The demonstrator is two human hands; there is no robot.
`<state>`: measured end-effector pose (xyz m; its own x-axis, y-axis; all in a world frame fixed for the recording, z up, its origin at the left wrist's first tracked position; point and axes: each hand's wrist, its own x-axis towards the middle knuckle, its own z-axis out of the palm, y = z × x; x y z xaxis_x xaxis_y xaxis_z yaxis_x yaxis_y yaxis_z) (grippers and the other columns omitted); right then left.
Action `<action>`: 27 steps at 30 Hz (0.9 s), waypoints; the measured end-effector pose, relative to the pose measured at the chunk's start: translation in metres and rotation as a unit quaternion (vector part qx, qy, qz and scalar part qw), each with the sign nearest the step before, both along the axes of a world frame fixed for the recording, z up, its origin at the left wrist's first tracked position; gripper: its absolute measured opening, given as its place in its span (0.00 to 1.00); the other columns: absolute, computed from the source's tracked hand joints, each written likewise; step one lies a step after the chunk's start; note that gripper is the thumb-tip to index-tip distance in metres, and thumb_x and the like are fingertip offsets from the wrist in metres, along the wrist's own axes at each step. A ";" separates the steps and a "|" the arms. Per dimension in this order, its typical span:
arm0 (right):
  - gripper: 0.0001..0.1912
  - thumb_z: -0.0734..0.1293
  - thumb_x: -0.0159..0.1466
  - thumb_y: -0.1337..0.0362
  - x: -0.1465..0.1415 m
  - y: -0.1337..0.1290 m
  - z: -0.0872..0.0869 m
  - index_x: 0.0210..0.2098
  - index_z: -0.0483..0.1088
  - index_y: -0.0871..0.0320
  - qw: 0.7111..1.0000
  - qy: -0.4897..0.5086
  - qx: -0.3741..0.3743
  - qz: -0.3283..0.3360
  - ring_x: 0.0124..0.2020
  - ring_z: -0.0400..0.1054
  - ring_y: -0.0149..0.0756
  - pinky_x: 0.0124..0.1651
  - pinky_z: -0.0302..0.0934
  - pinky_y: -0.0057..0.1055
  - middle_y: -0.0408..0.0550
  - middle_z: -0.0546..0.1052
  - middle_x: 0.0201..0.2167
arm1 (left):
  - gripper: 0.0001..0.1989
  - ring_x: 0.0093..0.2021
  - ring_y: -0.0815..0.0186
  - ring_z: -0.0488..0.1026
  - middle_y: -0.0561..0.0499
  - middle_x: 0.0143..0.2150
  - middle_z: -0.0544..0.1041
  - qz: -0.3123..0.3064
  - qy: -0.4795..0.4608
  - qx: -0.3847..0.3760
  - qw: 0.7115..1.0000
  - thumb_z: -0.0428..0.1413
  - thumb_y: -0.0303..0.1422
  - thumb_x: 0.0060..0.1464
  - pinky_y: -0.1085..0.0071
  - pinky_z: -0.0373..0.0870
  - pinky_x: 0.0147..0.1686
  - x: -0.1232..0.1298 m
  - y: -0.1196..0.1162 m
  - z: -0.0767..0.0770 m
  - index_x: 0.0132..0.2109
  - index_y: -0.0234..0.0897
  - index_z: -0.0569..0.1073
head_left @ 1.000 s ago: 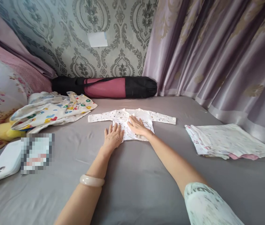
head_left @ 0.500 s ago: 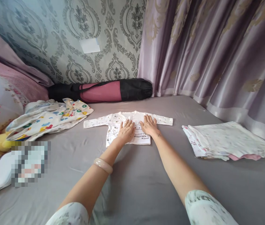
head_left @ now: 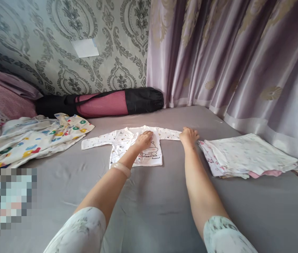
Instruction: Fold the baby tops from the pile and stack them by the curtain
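Note:
A small white baby shirt (head_left: 124, 149) lies spread on the bed, both sleeves out to the sides. It has a small coloured print and a line drawing with lettering on the front. My left hand (head_left: 144, 140) rests flat on the chest of the shirt, fingers out, a pale bangle (head_left: 121, 169) on that wrist. At the end of the right-hand sleeve, my right hand (head_left: 189, 135) has its fingers curled over the cuff and closed on it. The cuff itself is hidden under the fingers.
Folded clothes (head_left: 251, 154) are stacked at the right. Crumpled patterned clothing (head_left: 40, 140) lies at the left, with a blurred-out object (head_left: 9, 200) in front. A black and pink rolled bag (head_left: 101, 104) lies along the wall. Curtains (head_left: 204, 52) hang at the right over the grey sheet (head_left: 154, 211).
My right hand has moved right from the shirt's chest to the sleeve end and closed there. My left hand stays on the chest. The view has turned slightly right.

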<state>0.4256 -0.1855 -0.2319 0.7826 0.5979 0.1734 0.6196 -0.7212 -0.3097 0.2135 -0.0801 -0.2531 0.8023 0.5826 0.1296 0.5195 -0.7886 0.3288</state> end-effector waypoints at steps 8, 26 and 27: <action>0.16 0.62 0.62 0.64 0.024 0.010 -0.018 0.46 0.76 0.61 0.997 0.001 -0.059 -0.042 0.57 0.61 0.57 0.57 0.50 0.59 0.68 0.74 0.46 | 0.22 0.69 0.61 0.55 0.45 0.67 0.63 -0.003 0.014 -0.012 1.000 0.43 0.36 0.65 0.62 0.52 0.66 0.020 0.013 -0.003 0.63 0.38 0.63; 0.13 0.60 0.58 0.66 0.016 0.017 0.020 0.33 0.76 0.63 0.891 0.330 0.311 0.020 0.25 0.72 0.38 0.25 0.63 0.26 0.53 0.78 0.25 | 0.33 0.70 0.46 0.47 0.44 0.71 0.52 0.031 0.108 -0.053 0.992 0.44 0.52 0.60 0.48 0.47 0.65 0.031 0.021 0.007 0.68 0.45 0.55; 0.14 0.59 0.59 0.66 0.012 0.017 0.024 0.36 0.75 0.63 0.880 0.350 0.319 0.020 0.25 0.72 0.38 0.24 0.63 0.27 0.53 0.78 0.26 | 0.34 0.69 0.45 0.47 0.43 0.71 0.52 0.031 0.115 -0.051 0.992 0.45 0.53 0.59 0.47 0.47 0.64 0.031 0.023 0.008 0.68 0.46 0.55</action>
<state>0.4373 -0.1685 -0.2077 0.8117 0.5831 -0.0331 0.1358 -0.2436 -0.9603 0.2448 -0.0566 -0.2449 0.7657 0.6326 -0.1158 0.6370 -0.7211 0.2725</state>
